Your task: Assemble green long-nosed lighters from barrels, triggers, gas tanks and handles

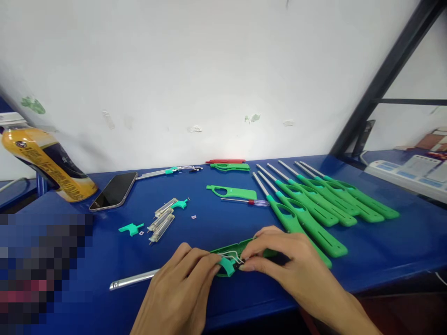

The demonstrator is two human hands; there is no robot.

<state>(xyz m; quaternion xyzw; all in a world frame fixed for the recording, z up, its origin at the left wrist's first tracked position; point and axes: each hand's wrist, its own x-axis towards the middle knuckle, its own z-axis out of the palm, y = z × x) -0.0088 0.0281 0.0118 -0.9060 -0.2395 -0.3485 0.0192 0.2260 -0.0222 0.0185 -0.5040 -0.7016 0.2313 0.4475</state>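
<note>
In front of me an opened green lighter handle (pixel 237 248) lies on the blue table, its inside facing up. A teal trigger (pixel 228 266) and thin white wires (pixel 233 254) show in it, and a silver tube (pixel 134 279) sticks out to the left. My left hand (pixel 181 284) grips the handle's left part, fingertips at the trigger. My right hand (pixel 284 260) pinches a small black part with the wires at thumb and forefinger. Just right of it lie several long green lighters (pixel 323 232) with silver tubes.
Clear gas tanks (pixel 162 226) and a loose teal trigger (pixel 132 228) lie left of centre. Farther back are a screwdriver (pixel 258 203), green shell halves (pixel 233 192), a red shell (pixel 226 161) and a wired tube (pixel 157 173). A phone (pixel 114 190) and yellow bottle (pixel 52 158) stand left.
</note>
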